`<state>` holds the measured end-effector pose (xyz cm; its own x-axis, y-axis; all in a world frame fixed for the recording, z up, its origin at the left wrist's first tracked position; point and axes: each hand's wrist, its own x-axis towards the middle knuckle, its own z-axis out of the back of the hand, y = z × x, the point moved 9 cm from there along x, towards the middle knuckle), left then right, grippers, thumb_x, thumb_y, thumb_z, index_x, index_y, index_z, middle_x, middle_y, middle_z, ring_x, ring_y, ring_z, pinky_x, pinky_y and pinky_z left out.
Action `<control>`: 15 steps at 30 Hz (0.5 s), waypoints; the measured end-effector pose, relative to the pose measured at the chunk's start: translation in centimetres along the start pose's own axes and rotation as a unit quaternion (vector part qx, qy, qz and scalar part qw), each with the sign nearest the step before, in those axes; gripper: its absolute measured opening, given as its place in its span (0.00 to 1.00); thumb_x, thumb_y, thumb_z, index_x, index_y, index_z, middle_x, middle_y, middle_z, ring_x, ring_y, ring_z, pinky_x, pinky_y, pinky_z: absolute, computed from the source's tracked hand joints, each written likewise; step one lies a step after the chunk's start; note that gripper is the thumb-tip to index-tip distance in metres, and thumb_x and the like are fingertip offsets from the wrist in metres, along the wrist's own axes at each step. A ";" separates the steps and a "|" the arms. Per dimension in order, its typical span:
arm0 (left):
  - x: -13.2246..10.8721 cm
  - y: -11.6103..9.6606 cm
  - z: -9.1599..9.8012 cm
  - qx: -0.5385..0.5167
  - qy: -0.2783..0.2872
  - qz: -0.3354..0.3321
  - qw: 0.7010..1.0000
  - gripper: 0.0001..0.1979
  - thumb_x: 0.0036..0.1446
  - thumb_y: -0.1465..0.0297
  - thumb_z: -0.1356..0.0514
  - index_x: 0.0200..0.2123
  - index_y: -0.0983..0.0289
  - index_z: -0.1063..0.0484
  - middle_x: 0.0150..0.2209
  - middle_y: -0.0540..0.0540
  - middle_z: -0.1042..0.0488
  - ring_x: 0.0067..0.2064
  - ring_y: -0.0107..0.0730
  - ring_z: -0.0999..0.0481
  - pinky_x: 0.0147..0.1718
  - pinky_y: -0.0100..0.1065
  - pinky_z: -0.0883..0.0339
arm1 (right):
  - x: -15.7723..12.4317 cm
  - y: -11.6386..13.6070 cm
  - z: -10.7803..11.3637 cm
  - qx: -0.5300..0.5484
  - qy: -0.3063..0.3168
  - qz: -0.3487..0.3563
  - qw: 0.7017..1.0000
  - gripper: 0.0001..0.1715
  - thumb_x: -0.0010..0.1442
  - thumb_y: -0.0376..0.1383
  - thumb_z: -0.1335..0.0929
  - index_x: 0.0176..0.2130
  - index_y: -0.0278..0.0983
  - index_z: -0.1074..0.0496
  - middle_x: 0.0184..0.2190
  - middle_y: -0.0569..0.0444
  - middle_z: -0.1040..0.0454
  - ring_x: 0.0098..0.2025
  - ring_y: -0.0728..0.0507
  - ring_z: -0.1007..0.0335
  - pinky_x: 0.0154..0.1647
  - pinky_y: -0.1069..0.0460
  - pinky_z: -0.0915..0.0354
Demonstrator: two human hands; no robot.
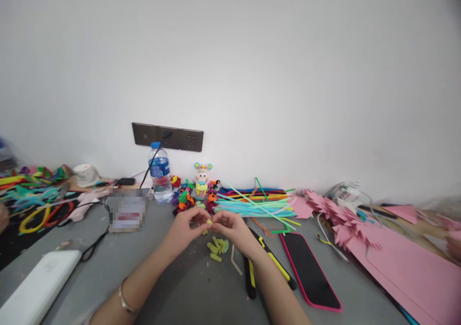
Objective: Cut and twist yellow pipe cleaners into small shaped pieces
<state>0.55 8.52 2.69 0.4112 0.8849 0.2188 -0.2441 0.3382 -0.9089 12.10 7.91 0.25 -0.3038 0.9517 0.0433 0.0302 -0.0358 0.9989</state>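
Observation:
My left hand and my right hand meet above the grey table, fingertips pinched together. Between them is a small yellow-green fuzzy piece, mostly covered by the fingers; it looks like pipe cleaner. Just below the hands lies a little heap of short yellow-green pieces. A bent beige strip rests to their right. Partly under my right forearm are black-and-yellow pliers. Behind the hands stands a small colourful doll figure beside a bundle of pipe cleaners.
A phone with a pink edge lies right of the pliers, with pink paper beyond. On the left are a white power bank, a water bottle and a black cable. Parts of other people's hands show at both edges.

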 end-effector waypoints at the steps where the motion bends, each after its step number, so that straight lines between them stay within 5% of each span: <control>1: 0.1 0.3 -0.1 -0.038 0.003 0.009 0.999 0.08 0.53 0.65 0.38 0.32 0.65 0.27 0.28 0.50 0.28 0.32 0.32 0.29 0.33 0.30 0.37 | -0.1 0.1 -0.1 0.020 0.006 -0.007 1.000 0.19 0.47 0.47 0.25 0.30 0.35 0.29 0.26 0.58 0.28 0.29 0.48 0.32 0.36 0.52 0.38; 6: 0.2 0.8 -0.9 -0.155 0.022 0.032 0.987 0.12 0.48 0.62 0.34 0.29 0.67 0.25 0.27 0.51 0.26 0.31 0.32 0.29 0.33 0.31 0.37 | -0.4 0.2 -0.4 0.065 0.016 -0.030 0.997 0.18 0.44 0.43 0.23 0.27 0.35 0.29 0.25 0.59 0.28 0.28 0.49 0.33 0.34 0.54 0.40; 15: 0.1 0.6 -0.9 -0.153 0.058 0.025 0.986 0.13 0.47 0.60 0.33 0.29 0.66 0.21 0.29 0.54 0.23 0.33 0.34 0.26 0.34 0.33 0.34 | -0.7 -0.9 -0.7 0.091 0.062 -0.057 0.992 0.13 0.44 0.39 0.23 0.28 0.35 0.26 0.22 0.60 0.27 0.24 0.52 0.37 0.27 0.56 0.45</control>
<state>1.21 8.53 1.84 0.5072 0.8497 0.1444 0.0030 0.1658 -0.9862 11.58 7.10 -0.65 -0.4298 0.9011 -0.0567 0.1570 0.1364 0.9781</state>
